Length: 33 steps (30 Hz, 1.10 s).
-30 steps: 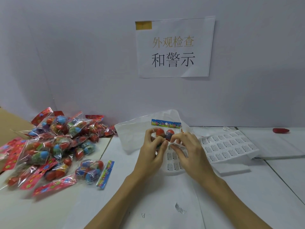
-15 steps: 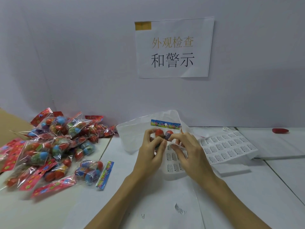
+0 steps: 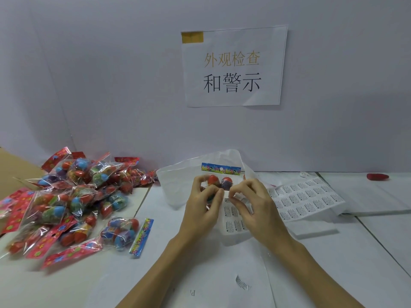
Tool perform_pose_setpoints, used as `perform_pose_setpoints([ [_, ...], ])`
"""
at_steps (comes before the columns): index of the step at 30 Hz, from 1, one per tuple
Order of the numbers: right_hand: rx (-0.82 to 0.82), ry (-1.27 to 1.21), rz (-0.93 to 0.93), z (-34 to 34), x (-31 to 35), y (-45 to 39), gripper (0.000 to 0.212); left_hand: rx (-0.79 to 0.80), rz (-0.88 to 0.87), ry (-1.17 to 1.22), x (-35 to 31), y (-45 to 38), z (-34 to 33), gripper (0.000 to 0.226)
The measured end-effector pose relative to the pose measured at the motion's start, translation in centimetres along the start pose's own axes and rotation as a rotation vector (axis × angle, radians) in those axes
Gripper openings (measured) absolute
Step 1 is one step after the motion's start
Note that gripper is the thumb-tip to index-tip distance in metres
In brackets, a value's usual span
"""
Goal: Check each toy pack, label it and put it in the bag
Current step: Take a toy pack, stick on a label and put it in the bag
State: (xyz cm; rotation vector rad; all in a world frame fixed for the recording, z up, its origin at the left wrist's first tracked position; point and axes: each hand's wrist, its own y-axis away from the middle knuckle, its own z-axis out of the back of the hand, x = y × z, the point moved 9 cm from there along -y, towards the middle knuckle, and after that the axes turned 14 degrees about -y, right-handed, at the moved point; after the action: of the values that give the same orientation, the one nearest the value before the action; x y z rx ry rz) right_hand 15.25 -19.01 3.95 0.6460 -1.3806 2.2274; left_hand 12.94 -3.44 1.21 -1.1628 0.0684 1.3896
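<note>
From the head view, the left hand point(image 3: 203, 207) sat near the middle of the bench point(image 3: 367, 252), its grip closed round a toy pack point(image 3: 219, 177): fingers curled over the clear wrap just below the two red-topped eggs, thumb tip pressed toward the forefinger. The pack stood upright, its blue header card at 12 o'clock from the knuckles. The right hand point(image 3: 255, 207) lay just beside it at 3 o'clock, thumb and forefinger pinched together on something small and pale at the pack's lower edge; whether that was a label or only the wrap could not be told. The two pinching fingertips nearly met between the hands.

Behind the pack, at 12 o'clock, a translucent white bag point(image 3: 178, 185) stood open and crumpled, the pack in front of its mouth rather than plainly inside it. Under the right hand and running out toward 3 o'clock lay a label sheet point(image 3: 307, 198) printed with rows of small warning stickers, part of it bent down beneath the palm.

At 9 o'clock from the hands a loose heap of toy packs point(image 3: 73, 203) covered the left end of the bench, most with red header cards, one blue-headed pack lying nearest at the heap's 4 o'clock edge. A single peeled sticker point(image 3: 242, 283) curled on the bench at 6 o'clock. A small red object point(image 3: 377, 176) lay far off at 2 o'clock. On the wall above hung a paper sign point(image 3: 233, 67) with Chinese characters, taped at one corner.
</note>
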Motion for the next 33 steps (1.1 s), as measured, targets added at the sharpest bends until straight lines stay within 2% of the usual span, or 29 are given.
perform_pose_setpoints([
  [5, -0.129, -0.084, -0.037, 1.3, 0.2, -0.2, 0.009, -0.117, 0.123, -0.012, 1.4, -0.4, 1.7, 0.009],
  [7, -0.192, -0.19, -0.11, 2.1, -0.4, -0.3, 0.014, -0.2, 0.158, -0.033, 1.5, -0.4, 3.3, 0.024],
  [8, -0.205, -0.313, -0.176, 2.2, -1.0, -0.3, 0.014, -0.25, 0.186, -0.008, 1.6, -0.5, 4.2, 0.026],
  [10, -0.201, -0.684, -0.36, 1.6, -2.2, -0.2, 0.009, -0.335, 0.206, 0.09, 1.7, -0.8, 5.8, 0.017],
  [12, -0.207, -0.994, -0.535, 0.4, -3.0, 0.4, 0.012, -0.371, 0.201, 0.193, 1.4, -0.9, 6.6, 0.019],
  [15, -0.205, -1.182, -0.681, -1.3, -3.7, 1.1, 0.018, -0.333, 0.211, 0.378, 0.7, -1.0, 6.2, 0.02],
  [19, -0.244, -1.157, -0.617, -1.0, -3.4, 0.9, 0.018, -0.166, 0.211, 0.474, -0.2, -0.8, 4.0, 0.033],
  [24, -0.259, -0.866, -0.425, 0.7, -2.2, 0.3, 0.015, -0.009, 0.189, 0.431, -1.3, -0.1, 1.7, 0.047],
  [27, -0.233, -0.706, -0.34, 0.9, -1.6, 0.2, 0.012, 0.009, 0.148, 0.368, -1.9, 0.0, 1.4, 0.051],
  [33, -0.249, -0.649, -0.328, 0.9, -1.7, 0.3, 0.015, -0.001, 0.103, 0.314, -2.4, 0.0, 1.6, 0.058],
])
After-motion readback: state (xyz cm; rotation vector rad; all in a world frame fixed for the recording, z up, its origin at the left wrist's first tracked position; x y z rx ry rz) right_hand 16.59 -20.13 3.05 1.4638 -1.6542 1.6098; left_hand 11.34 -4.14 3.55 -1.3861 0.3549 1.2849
